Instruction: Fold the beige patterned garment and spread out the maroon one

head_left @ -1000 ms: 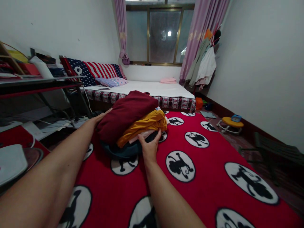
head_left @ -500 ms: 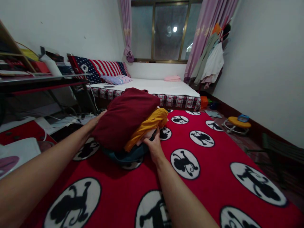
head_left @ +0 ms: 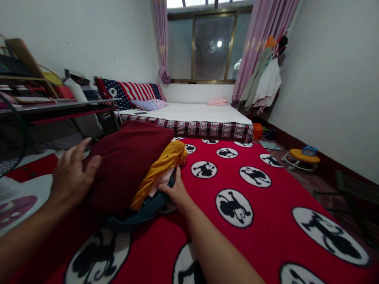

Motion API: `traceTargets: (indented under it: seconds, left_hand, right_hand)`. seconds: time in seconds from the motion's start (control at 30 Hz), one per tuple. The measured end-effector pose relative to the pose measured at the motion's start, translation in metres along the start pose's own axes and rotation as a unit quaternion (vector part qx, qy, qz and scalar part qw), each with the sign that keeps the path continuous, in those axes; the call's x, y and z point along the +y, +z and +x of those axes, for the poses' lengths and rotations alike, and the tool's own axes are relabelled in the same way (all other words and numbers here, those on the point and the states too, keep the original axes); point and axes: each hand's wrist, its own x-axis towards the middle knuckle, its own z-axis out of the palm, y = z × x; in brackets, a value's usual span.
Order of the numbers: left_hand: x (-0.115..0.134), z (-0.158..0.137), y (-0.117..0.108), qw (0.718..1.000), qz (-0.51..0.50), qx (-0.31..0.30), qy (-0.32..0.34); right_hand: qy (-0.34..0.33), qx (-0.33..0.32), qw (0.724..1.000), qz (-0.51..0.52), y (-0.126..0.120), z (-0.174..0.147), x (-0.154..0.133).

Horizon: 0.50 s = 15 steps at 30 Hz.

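A stack of folded clothes sits tilted above the red blanket [head_left: 266, 221]: a dark red garment [head_left: 127, 161] on top, a mustard yellow one [head_left: 160, 167] under it, a pale pink layer, and a dark teal piece [head_left: 142, 211] at the bottom. My left hand [head_left: 71, 173] presses flat against the left side of the dark red garment, fingers spread. My right hand [head_left: 174, 189] grips the right underside of the stack, fingers tucked under the pink and teal layers.
The red blanket carries white ovals with black monkey figures. A low bed [head_left: 195, 118] with pillows lies under the window. A cluttered desk [head_left: 56, 108] stands at left. Clothes hang at the right curtain [head_left: 263, 79]; a small yellow stool [head_left: 300, 157] is by the right wall.
The stack has come nearer and to the left with both hands on it. My left hand now shows flat on the red garment's side instead of behind it.
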Motion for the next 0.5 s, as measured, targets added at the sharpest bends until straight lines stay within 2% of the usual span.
traceTargets:
  seconds: [0.07,0.1,0.17,0.27,0.4,0.5]
  left_hand:
    - [0.040,-0.026,-0.005,0.988,-0.020,-0.048,0.145]
    - [0.057,-0.039,-0.004,0.978,-0.012,-0.080,0.194]
    - [0.079,-0.058,0.003,0.969,0.009,-0.084,0.234]
    - [0.086,-0.064,0.018,0.969,0.033,-0.075,0.233]
    - [0.079,-0.045,0.031,0.971,0.045,-0.082,0.220]
    - [0.072,-0.027,0.036,0.972,0.051,-0.081,0.215]
  right_hand:
    - [-0.001,-0.001,1.000,0.006,-0.001,-0.001,-0.002]
    - [-0.003,-0.004,1.000,0.012,-0.002,-0.001,-0.003]
    - [-0.005,-0.005,1.000,0.024,-0.002,-0.001,-0.003]
    - [-0.001,0.015,0.999,0.032,-0.004,-0.001,-0.002]
    - [-0.003,0.033,0.999,0.022,-0.007,-0.003,0.002]
    - [0.027,0.040,0.999,0.017,-0.009,-0.007,0.004]
